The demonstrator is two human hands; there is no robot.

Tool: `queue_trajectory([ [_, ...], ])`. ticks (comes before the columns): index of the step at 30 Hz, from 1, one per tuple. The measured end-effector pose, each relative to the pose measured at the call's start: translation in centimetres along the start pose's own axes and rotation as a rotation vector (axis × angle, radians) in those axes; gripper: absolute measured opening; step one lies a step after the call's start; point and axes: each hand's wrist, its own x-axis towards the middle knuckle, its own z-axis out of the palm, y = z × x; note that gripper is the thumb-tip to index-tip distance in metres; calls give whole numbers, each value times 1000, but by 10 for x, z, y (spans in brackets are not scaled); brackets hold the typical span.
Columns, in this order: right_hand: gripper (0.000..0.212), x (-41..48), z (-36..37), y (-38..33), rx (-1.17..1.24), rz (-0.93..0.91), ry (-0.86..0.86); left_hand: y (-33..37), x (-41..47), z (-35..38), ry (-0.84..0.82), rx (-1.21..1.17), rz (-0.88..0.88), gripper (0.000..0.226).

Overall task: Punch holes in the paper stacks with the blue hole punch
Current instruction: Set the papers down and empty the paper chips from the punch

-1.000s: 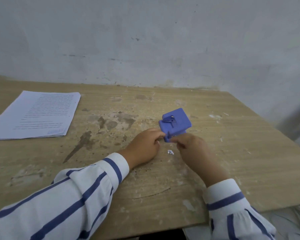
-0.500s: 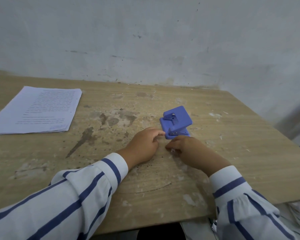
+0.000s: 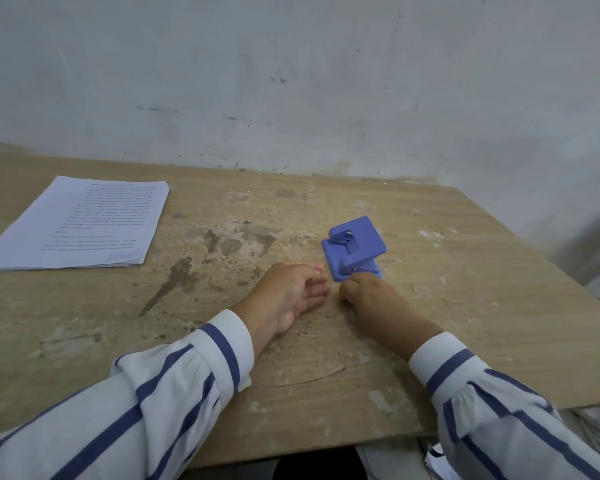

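Note:
The blue hole punch (image 3: 354, 247) sits flat on the worn wooden table (image 3: 465, 306), right of centre, with its handle raised. My right hand (image 3: 373, 299) lies just in front of it with the fingers curled under, knuckles against the punch's near corner. My left hand (image 3: 291, 293) rests on its side to the left of the punch, a small gap away, fingers loosely extended and holding nothing. A stack of printed paper (image 3: 80, 225) lies flat at the far left of the table, well away from both hands.
A grey plaster wall (image 3: 291, 81) runs along the table's back edge. The table's right edge slants away near the punch. Loose papers (image 3: 437, 459) show below the front edge at bottom right. Stains and paint flecks mark the tabletop.
The punch was held up and tilted between both hands; now it sits flat on the table. My left hand has drawn back from it, and my right hand has lowered to its near corner.

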Motion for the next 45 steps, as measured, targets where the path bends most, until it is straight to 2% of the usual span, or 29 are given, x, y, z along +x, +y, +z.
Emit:
queue_trajectory([
  [2, 19, 5, -6, 0, 105, 104, 38, 0, -4, 0, -51, -68, -127, 16],
  [4, 16, 8, -15, 0, 330, 187, 120, -1, -5, 0, -99, -116, -199, 21],
  [7, 26, 9, -31, -14, 561, 190, 123, -3, -5, 0, -147, -208, -237, 33],
  [9, 23, 14, -37, -28, 508, 160, 35, -4, -4, -1, -149, -282, -234, 39],
  [11, 26, 19, -40, -40, 309, 147, -69, -5, -3, -1, -145, -337, -230, 37],
  [13, 24, 19, -41, -45, 208, 115, -34, -4, -4, -1, -136, -363, -226, 33],
  [17, 22, 19, -41, -47, 153, 89, 32, -3, -5, 0, -109, -363, -221, 31],
  [19, 25, 20, -40, -43, 168, 106, 9, -4, -4, 2, -92, -311, -214, 31],
  [22, 21, 12, -39, -21, 275, 202, 102, -2, -3, 3, -40, -190, -202, 32],
  [26, 24, 3, -31, 5, 92, 297, -30, 1, -2, 0, -18, -99, -185, 28],
  [28, 22, 3, -24, 7, 66, 275, -75, 1, -1, -2, -31, -81, -191, 30],
  [36, 23, 13, -9, 3, -89, 229, -108, -2, 1, -3, -38, -45, -203, 35],
  [40, 22, 10, 6, 0, -217, 122, -55, -1, 0, -2, -25, -35, -206, 37],
  [43, 25, 10, 6, 4, -148, 153, -57, 0, -1, -1, -23, -43, -203, 37],
  [45, 25, 13, -5, 10, 58, 247, -93, 0, -2, 0, -29, -44, -208, 35],
])
